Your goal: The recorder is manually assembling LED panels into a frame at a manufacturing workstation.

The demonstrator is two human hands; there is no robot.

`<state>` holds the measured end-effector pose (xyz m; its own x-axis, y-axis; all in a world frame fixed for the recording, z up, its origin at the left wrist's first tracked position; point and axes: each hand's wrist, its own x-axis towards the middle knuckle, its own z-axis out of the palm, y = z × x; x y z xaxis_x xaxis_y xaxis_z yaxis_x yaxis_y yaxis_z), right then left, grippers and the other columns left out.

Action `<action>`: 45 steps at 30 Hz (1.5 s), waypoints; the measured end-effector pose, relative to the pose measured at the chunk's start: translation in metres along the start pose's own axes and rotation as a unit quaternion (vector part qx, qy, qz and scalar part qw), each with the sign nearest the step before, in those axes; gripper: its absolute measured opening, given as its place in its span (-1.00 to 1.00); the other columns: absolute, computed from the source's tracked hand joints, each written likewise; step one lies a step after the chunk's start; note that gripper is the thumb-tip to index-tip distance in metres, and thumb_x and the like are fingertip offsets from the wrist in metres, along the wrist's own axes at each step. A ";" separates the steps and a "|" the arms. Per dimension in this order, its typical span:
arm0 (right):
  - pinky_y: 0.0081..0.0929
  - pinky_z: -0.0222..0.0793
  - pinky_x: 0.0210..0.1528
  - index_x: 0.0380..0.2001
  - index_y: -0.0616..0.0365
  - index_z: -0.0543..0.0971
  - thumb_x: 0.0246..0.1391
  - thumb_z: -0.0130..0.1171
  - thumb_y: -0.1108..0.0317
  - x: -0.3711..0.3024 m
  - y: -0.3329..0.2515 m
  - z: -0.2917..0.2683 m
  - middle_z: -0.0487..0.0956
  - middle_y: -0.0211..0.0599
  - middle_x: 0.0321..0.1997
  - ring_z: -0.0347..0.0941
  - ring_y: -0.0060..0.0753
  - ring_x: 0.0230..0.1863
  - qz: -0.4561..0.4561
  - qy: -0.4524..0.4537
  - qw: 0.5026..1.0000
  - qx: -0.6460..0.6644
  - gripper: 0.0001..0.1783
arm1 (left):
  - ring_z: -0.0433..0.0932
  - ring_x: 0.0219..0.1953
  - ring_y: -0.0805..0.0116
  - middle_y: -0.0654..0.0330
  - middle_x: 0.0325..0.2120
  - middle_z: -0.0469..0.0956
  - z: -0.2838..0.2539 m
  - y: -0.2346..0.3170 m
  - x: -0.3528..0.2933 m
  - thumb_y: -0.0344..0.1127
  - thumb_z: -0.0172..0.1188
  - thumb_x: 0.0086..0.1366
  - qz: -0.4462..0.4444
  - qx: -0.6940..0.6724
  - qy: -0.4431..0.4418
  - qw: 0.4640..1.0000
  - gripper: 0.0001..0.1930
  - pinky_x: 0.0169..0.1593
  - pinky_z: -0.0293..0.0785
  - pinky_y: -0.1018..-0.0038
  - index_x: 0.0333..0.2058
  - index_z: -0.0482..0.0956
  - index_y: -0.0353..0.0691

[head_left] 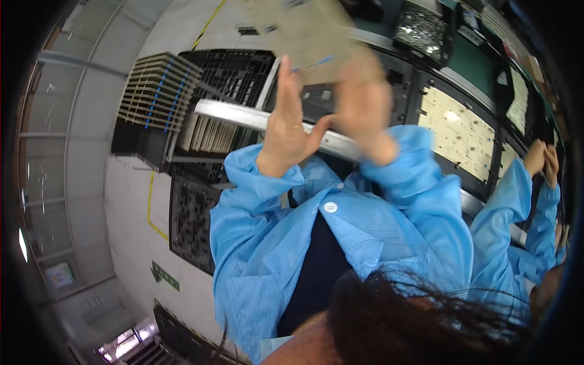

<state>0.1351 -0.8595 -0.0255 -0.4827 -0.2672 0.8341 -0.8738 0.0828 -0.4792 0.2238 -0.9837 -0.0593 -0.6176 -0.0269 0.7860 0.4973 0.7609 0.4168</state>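
A beige flat panel (304, 38) with small dark spots and a blue mark is raised in front of me, tilted and blurred. My left hand (285, 125) is at its near left edge, fingers stretched upward along it and thumb pointing inward. Over the panel's right side lies my right hand (364, 100), smeared by motion, its fingers hard to make out. The panel appears held between the two hands. Below them runs a metal rail (243, 114) along the front of the workbench.
On the left, a rack (159, 91) holds several stacked beige panels with blue strips. Another beige panel (457, 131) lies in a black fixture to the right. A silvery bag or tray (421, 33) sits farther back. Beside me on the right are a co-worker's hands (541, 161).
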 end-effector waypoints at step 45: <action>-0.58 0.31 -0.16 0.16 0.16 0.41 0.14 0.20 0.34 -0.055 0.256 -0.100 0.54 -0.34 -0.27 0.36 -0.54 -0.28 0.278 -0.292 0.913 -0.061 -0.50 | 0.45 0.00 -0.06 0.00 -0.13 0.58 0.010 -0.134 -0.051 -0.48 0.07 0.21 -0.204 0.102 0.023 0.973 -0.78 0.10 0.36 0.20 -0.17 0.60 -0.27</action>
<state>-0.0676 -0.7279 -0.1668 -0.7709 -0.6150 0.1657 -0.5203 0.4580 -0.7207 0.1822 -1.0779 -0.1602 -0.7076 -0.3803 0.5956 0.0810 0.7937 0.6030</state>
